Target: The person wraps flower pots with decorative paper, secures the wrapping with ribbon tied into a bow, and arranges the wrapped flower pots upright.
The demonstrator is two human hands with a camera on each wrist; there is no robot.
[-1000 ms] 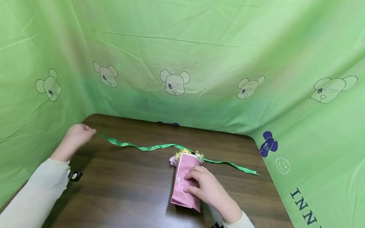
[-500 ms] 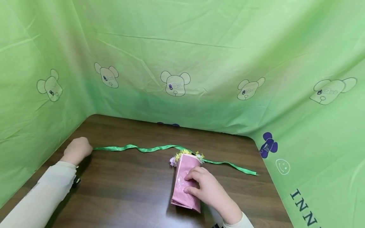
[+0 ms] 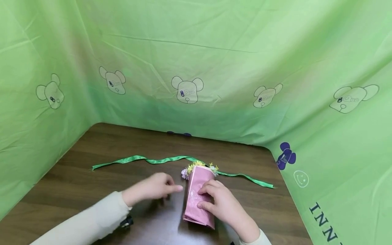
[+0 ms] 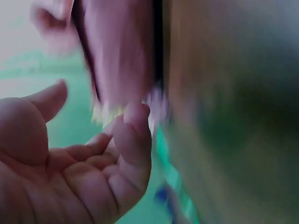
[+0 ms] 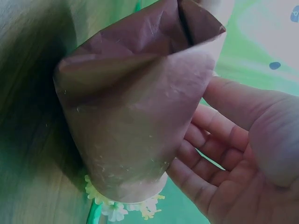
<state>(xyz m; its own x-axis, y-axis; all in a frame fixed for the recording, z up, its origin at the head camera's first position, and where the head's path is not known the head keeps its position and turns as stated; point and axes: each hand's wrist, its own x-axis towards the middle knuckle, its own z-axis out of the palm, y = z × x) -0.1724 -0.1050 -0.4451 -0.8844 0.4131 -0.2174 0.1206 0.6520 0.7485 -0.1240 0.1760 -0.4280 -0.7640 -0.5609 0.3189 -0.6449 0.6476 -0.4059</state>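
A pink paper bouquet wrap lies on the brown table, with small yellow, white and lilac flowers at its far end. My right hand holds it from the right, thumb and fingers bent against the paper. The right wrist view shows the wrap's wide mouth gaping at the near end. Just left of the wrap, my left hand is empty, fingers loosely bent and thumb toward the paper. Behind the flowers a green ribbon stretches across the table, its left end loose.
Green cloth printed with bear heads hangs around the back and both sides of the table. The left wrist view is blurred.
My left hand has let go of the ribbon's left end, after lowering it to the table, and has moved right toward the bouquet wrap. The right hand stays in place.
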